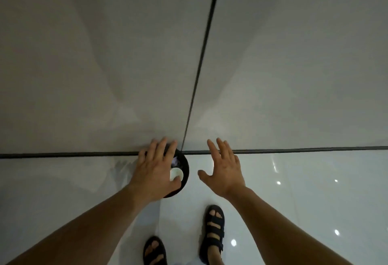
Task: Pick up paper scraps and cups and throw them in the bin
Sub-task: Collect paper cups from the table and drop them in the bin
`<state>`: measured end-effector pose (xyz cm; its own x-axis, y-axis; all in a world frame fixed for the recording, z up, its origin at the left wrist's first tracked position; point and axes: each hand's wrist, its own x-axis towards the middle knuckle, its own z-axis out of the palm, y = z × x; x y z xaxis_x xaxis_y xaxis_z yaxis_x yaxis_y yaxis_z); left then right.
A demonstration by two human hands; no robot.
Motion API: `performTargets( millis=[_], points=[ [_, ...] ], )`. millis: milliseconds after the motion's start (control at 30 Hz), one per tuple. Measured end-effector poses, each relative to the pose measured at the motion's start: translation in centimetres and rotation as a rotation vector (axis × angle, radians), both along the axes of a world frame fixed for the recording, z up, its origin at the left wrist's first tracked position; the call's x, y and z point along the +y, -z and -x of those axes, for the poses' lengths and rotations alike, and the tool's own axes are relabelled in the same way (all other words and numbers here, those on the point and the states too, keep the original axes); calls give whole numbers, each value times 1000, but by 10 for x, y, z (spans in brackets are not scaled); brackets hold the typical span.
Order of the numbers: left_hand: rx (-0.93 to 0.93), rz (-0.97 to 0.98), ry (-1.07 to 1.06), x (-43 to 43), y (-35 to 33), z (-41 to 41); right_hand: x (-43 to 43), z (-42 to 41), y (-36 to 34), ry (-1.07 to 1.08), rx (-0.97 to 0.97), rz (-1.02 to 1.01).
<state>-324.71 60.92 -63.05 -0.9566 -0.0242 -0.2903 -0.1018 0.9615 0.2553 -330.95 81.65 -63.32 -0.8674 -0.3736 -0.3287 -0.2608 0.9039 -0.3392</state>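
A round black bin (184, 175) stands on the floor against the wall, straight below me. A white paper cup (176, 174) lies inside it with a crumpled paper scrap (175, 161) beyond it. My left hand (156, 169) hovers over the bin's left half with its fingers spread and straight, holding nothing; it hides part of the bin. My right hand (224, 167) is held out to the right of the bin, palm down, fingers spread, holding nothing.
A grey panelled wall (105, 55) with a dark vertical seam (201, 61) rises just beyond the bin, and a dark strip (294, 150) marks its base. My feet in black sandals (213, 229) stand on the glossy white tile floor (304, 191) close to the bin.
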Motion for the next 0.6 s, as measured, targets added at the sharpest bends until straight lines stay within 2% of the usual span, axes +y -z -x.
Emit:
performTargets(
  millis=[167,300,600],
  points=[
    [-15,-3,161,73,-139,4,67,-40,-133,71,60,-41],
    [20,-16,273,152,-222,-2,141,-81,-207,258,79,-52],
    [77,59,549,366,-308,-41,353,-209,-264,672,11,-103]
  ],
)
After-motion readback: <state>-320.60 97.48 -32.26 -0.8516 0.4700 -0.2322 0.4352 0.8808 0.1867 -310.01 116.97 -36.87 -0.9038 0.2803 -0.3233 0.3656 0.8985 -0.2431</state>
